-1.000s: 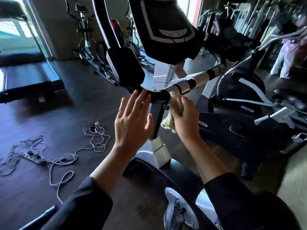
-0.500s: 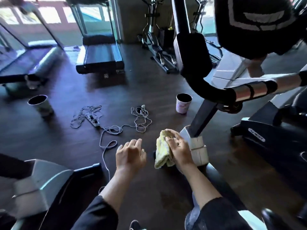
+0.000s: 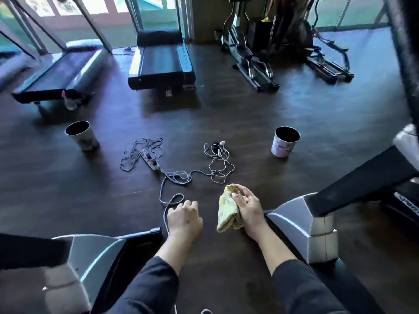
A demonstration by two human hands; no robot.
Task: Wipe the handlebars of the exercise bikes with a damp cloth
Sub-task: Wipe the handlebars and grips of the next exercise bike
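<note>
I judge this a gap between bikes: no handlebar is in view, so no wiping is under way. My right hand [image 3: 248,206] pinches the folded cloth [image 3: 227,208], thumb on top and fingers curled beneath, holding it in the air above the dark floor [image 3: 294,189]. My left hand [image 3: 184,217] holds nothing, its fingers loosely curled. One bike base [image 3: 301,223] sits just right of the cloth and another [image 3: 90,252] stands at lower left. The next move calls for looking up to find a handlebar and bringing the cloth onto it. The cloth is pale yellow, rumpled and doubled over; I cannot tell whether it is damp.
</note>
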